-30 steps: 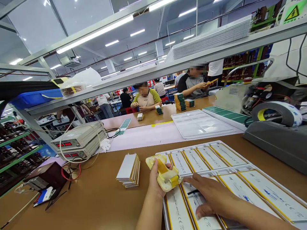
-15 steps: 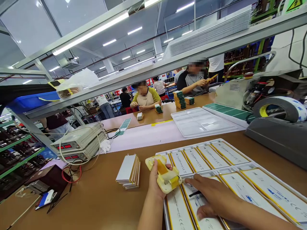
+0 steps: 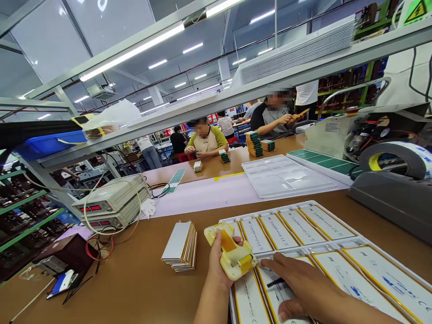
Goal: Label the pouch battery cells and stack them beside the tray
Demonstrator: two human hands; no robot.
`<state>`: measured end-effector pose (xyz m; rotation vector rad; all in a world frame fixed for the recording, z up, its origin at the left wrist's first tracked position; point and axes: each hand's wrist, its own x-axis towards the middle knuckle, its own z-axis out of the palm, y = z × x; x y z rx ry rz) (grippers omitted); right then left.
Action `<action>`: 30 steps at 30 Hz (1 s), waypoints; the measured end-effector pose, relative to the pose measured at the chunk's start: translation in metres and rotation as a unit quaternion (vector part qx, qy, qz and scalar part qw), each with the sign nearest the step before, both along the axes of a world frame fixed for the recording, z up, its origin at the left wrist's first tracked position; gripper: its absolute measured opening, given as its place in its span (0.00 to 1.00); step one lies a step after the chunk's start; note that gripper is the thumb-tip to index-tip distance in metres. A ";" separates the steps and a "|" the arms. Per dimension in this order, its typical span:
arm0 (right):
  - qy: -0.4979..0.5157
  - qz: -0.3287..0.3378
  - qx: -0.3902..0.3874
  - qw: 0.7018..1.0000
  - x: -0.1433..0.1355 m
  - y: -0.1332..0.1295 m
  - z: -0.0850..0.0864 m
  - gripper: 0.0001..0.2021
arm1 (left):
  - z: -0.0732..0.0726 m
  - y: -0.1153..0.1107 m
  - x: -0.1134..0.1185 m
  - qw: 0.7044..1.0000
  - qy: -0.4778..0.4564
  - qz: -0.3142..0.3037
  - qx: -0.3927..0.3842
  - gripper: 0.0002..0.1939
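My left hand [image 3: 218, 258] is wrapped round a pale yellow plastic fixture [image 3: 232, 252] with amber tape on it, held over the near left part of a white tray [image 3: 312, 246]. My right hand [image 3: 293, 281] is just right of the fixture, above the tray, with a thin black tool [image 3: 276, 282] held under its fingers; the index finger reaches toward the fixture's lower right corner. In the tray lie several flat white battery packs [image 3: 381, 276] with yellow edges. A stack of similar packs [image 3: 180, 245] stands on the brown table left of my left hand.
Stacked meters [image 3: 111, 200] with cables stand at the left, a dark red box [image 3: 67, 254] nearer. Beyond the tray are a clear plastic tray [image 3: 281, 175], green boards [image 3: 326, 159] and a tape roll [image 3: 394, 157]. Two people sit across the table, beneath a metal shelf.
The view has shifted slightly, so the tray and stack appear a little lower. My hands keep nearly the same pose around the fixture and the black tool.
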<state>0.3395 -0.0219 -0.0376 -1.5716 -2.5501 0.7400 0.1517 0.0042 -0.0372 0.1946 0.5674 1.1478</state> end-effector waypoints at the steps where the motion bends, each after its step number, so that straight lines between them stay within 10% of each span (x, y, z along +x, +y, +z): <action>1: 0.001 0.000 0.002 1.000 0.000 0.000 -0.001 0.42 | 0.000 0.000 0.000 1.000 0.010 0.006 -0.007 0.20; 30: 0.007 0.005 0.007 1.000 -0.001 -0.001 0.002 0.40 | -0.003 0.001 0.000 1.000 0.008 -0.013 0.005 0.22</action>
